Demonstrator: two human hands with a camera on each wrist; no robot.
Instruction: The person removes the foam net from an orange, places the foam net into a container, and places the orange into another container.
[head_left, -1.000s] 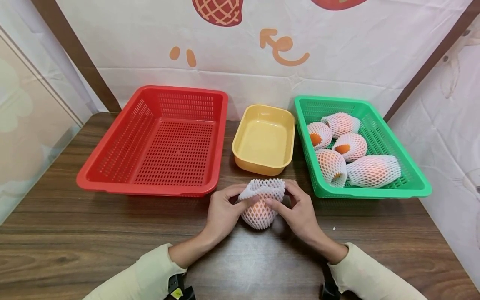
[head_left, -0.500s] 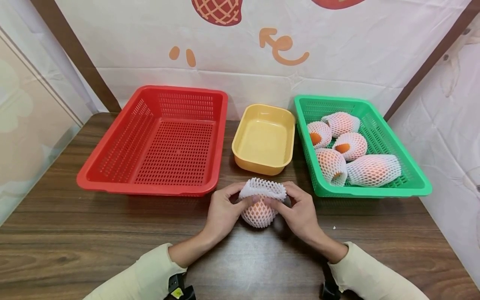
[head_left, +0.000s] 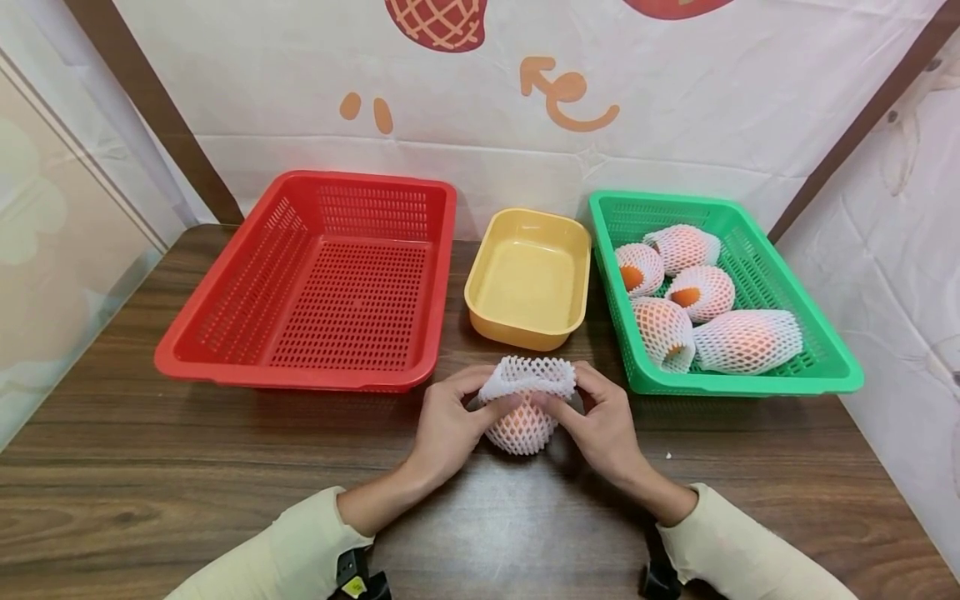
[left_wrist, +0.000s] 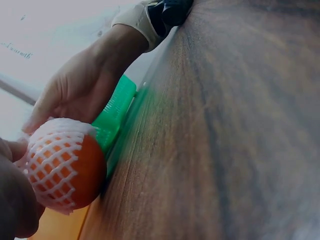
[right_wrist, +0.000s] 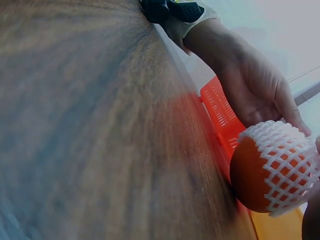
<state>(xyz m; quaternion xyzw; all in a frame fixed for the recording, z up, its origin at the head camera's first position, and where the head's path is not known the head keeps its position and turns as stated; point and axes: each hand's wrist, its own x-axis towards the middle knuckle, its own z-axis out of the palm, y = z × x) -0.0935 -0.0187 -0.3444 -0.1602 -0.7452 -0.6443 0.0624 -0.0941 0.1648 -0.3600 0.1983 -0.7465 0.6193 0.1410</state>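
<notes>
An orange (right_wrist: 247,175) in a white foam net (head_left: 528,379) is between both hands at the table's front middle. My left hand (head_left: 447,423) pinches the net's left side, with the thumb across its front. On the opposite side my right hand (head_left: 606,425) pinches the net in the same way. The net's loose end points away from me, toward the yellow tub, and is spread wide. Both wrist views show the orange's lower part bare, resting close over the wooden table, while the netting covers the rest. Fingers behind the net are partly hidden.
A red basket (head_left: 442,317) with nothing in it stands at the left. Behind the hands is a yellow tub (head_left: 525,279). At the right, a green basket (head_left: 832,342) holds several net-wrapped fruits (head_left: 746,342). A small white scrap (head_left: 668,456) lies on the table (head_left: 225,483).
The net's loose end is spread slightly wider between the two hands, with its right edge a little farther right. The hands otherwise hold nearly the same place.
</notes>
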